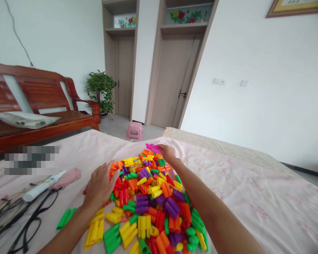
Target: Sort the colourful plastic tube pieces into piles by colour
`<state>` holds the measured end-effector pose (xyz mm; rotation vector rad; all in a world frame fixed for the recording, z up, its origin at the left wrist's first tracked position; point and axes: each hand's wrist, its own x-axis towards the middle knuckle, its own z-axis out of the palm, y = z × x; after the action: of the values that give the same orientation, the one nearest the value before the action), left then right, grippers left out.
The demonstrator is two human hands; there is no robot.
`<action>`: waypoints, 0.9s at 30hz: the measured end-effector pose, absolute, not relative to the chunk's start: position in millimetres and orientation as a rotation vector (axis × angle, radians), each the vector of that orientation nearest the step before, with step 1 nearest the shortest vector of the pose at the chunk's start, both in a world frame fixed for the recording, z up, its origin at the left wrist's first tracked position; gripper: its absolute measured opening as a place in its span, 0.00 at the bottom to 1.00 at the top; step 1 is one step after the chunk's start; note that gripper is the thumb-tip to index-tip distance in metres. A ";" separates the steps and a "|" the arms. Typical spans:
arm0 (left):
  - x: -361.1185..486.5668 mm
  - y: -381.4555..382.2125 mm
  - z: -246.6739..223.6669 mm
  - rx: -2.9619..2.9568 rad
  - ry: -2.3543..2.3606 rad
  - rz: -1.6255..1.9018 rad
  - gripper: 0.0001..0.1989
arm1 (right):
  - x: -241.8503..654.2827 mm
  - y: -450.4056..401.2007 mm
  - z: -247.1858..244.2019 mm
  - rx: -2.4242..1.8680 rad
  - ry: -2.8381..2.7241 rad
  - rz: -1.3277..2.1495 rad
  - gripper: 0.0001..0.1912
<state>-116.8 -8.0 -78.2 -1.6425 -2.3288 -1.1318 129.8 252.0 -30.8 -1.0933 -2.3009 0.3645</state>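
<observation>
A heap of bullet-shaped plastic building blocks [143, 203] in red, orange, yellow, green and purple spreads over the pale pink cloth [243, 197]. My left hand [99, 185] lies on the heap's left side, fingers stretched out and thumb apart. At the far end of the heap, my right hand [167, 152] has its fingers closed on a flat magenta plastic piece [153, 147] with a wavy outline. My right forearm runs along the right side of the heap and hides some blocks there.
To the left lie black-framed glasses [34, 218], a white tube [41, 187] and a folded pink cloth [68, 178]. Beyond the covered surface are a wooden bench [45, 95] with a plastic bag [29, 120], a pink stool [134, 130] and a potted plant [100, 91].
</observation>
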 end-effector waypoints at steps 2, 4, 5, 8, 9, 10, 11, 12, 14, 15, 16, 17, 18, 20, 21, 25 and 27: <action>-120.4 -6.7 -79.5 -1.764 -2.392 -1.156 0.28 | 131.0 246.3 -32.6 -0.985 -2.355 0.433 0.17; -118.1 -3.8 -79.4 -1.847 -2.407 -1.259 0.27 | 138.3 237.8 -31.9 -0.848 -2.378 0.529 0.17; -114.6 -1.8 -78.4 -1.864 -2.396 -1.326 0.27 | 143.6 233.0 -30.4 -0.782 -2.373 0.583 0.17; -97.6 5.8 -71.1 -1.865 -2.385 -1.535 0.27 | 163.3 216.8 -22.1 -0.679 -2.310 0.739 0.16; -90.8 8.5 -67.3 -1.873 -2.395 -1.587 0.27 | 170.4 210.7 -18.8 -0.667 -2.287 0.790 0.17; -83.9 11.1 -62.9 -1.885 -2.404 -1.625 0.27 | 177.3 204.0 -15.4 -0.656 -2.269 0.838 0.17; -76.9 13.4 -57.9 -1.895 -2.410 -1.649 0.26 | 184.1 196.6 -12.2 -0.644 -2.259 0.878 0.18; -69.8 15.2 -52.5 -1.906 -2.405 -1.663 0.25 | 190.7 188.4 -9.0 -0.631 -2.255 0.903 0.18; -54.7 17.5 -40.3 -1.964 -2.351 -1.670 0.24 | 202.9 170.3 -2.3 -0.614 -2.259 0.895 0.17; -46.4 17.8 -33.5 -2.008 -2.312 -1.668 0.23 | 208.6 160.8 1.4 -0.620 -2.259 0.868 0.17; -37.8 17.6 -26.4 -2.072 -2.265 -1.664 0.22 | 214.1 151.3 5.5 -0.640 -2.255 0.833 0.16; -29.1 16.9 -19.0 -2.158 -2.215 -1.654 0.21 | 219.7 142.3 9.8 -0.672 -2.245 0.795 0.16; -20.9 15.7 -11.7 -2.258 -2.169 -1.636 0.21 | 225.6 134.0 14.3 -0.716 -2.228 0.759 0.15; -9.0 11.4 0.7 -2.437 -2.090 -1.581 0.21 | 240.1 120.7 22.3 -0.834 -2.155 0.698 0.15; -7.2 7.8 4.6 -2.486 -2.063 -1.546 0.21 | 249.7 115.8 25.2 -0.912 -2.095 0.663 0.14; -38.7 -21.9 -4.5 -2.253 -2.097 -1.413 0.22 | 309.2 102.3 21.7 -1.291 -1.764 0.567 0.13; -73.3 -47.1 -23.6 -2.038 -2.163 -1.280 0.24 | 347.0 94.2 9.4 -1.440 -1.608 0.605 0.13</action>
<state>-73.3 -47.1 -23.6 -2.0377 -2.1634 -1.2805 347.0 94.2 9.4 -1.4403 -1.6077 0.6053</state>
